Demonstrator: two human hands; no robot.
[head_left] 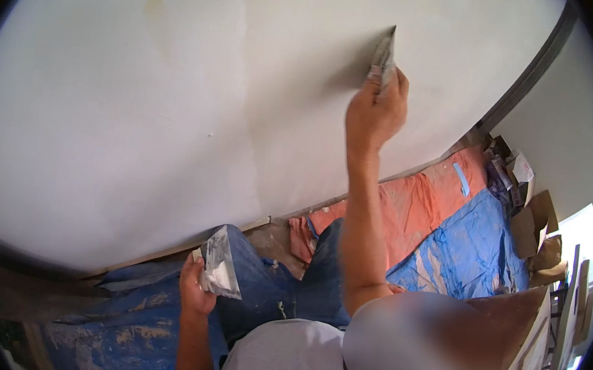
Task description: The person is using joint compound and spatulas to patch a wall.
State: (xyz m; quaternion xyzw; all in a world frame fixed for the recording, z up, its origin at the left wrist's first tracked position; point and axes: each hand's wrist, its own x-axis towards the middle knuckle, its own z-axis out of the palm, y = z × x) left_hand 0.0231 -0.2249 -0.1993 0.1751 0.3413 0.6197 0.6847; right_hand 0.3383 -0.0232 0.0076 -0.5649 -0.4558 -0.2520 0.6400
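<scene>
My right hand point(377, 106) is raised at the white wall point(179, 67), closed on a flat metal putty knife point(384, 51), its blade at the wall surface with a shadow to its left. The wall has a faint vertical seam and small marks. My left hand point(197, 289) is low in front of my jeans, closed on a wider metal blade point(224, 271) with white paste on it.
A crumpled orange sheet point(408, 210) and blue tarps point(470, 230) line the floor along the wall. Cardboard boxes point(535, 222) are piled at the right, near boards leaning by a bright opening. A blurred patch hides the lower right.
</scene>
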